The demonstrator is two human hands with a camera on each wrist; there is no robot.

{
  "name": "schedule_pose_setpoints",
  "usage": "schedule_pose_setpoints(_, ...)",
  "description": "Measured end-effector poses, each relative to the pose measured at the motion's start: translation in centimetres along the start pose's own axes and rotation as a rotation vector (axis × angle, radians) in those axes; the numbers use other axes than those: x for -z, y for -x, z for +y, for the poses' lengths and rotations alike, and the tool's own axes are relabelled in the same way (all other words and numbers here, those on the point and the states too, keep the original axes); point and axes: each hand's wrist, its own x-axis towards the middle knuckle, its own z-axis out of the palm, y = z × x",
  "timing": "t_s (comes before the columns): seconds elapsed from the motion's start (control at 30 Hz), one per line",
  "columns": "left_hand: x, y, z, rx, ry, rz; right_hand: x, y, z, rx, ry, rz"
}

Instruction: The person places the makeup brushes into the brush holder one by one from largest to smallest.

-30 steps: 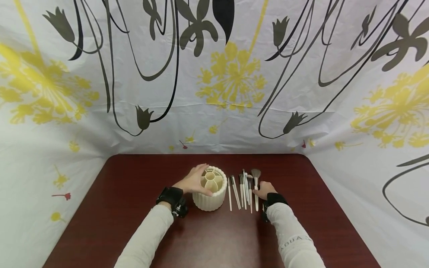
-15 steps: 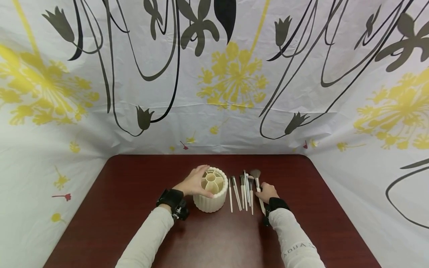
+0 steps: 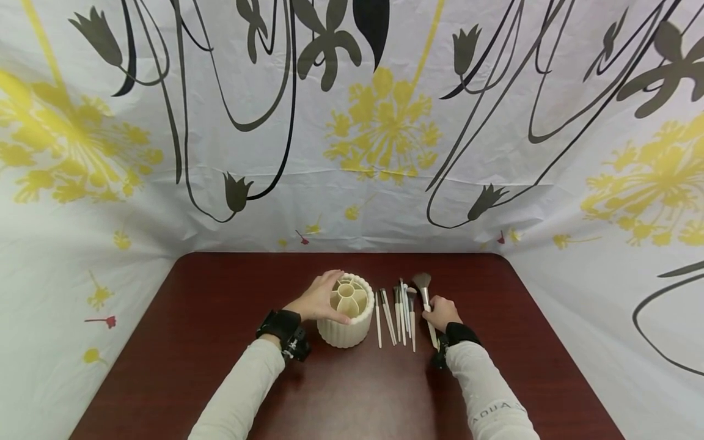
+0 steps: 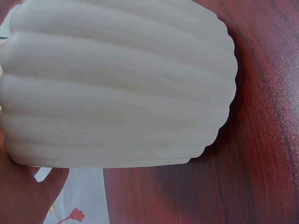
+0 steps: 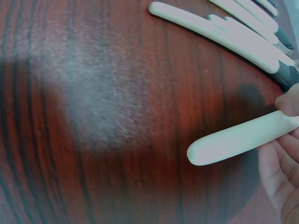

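White-handled powder brush point(image 3: 426, 299) swung, butt to 5 o'clock, pinched in R hand point(image 3: 442, 313), apart from 9-o'clock brushes point(image 3: 413, 318); L hand point(image 3: 319, 299) held ribbed organizer point(image 3: 345, 333), fingers spread.

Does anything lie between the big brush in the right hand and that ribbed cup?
Yes: the other brushes lie on the table between the big brush and the ribbed cup. They lie flat, so lifting over them would probably avoid them.
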Motion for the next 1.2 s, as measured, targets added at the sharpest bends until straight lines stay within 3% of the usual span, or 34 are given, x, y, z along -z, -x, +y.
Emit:
schedule_pose_setpoints(0.2,0.1,0.0,0.1,0.001,0.0,0.007,0.8,-0.1,-0.2,0.018,0.002,0.06)
schedule_pose_setpoints(0.5,0.0,0.1,0.1,-0.002,0.006,0.012,2.3,-0.1,-1.9,0.065,-0.056,0.054)
schedule_pose_setpoints(0.83,0.0,0.1,0.2,0.013,0.003,0.007,3.9,-0.4,-5.0,0.216,-0.09,0.124)
schedule_pose_setpoints(1.2,0.2,0.2,0.3,0.008,0.008,0.001,5.9,0.4,-8.3,0.356,-0.125,0.123)
